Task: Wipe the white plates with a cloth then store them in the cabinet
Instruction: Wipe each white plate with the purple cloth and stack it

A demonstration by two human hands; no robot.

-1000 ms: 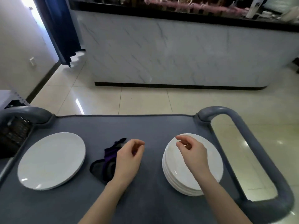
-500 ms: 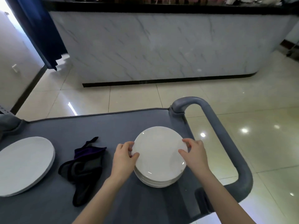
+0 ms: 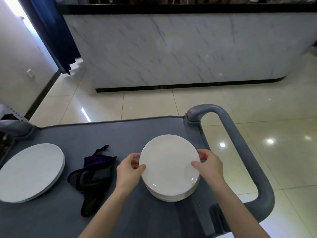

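Sitting at the far left of a grey cart top point(image 3: 120, 134), a low pile of white plates point(image 3: 30, 172) lies flat. Just to its right, a dark crumpled cloth point(image 3: 96, 177) lies loose on the cart, touched by neither hand. Next comes the left hand point(image 3: 128, 170), thumb on top and fingers curled under the left rim of the top plate point(image 3: 169, 162). This plate is over a second stack point(image 3: 171, 194) of white plates; whether it touches them is unclear. The right hand point(image 3: 210, 167) pinches the opposite rim the same way. A curved grey handle point(image 3: 248, 160) closes the cart's right end.
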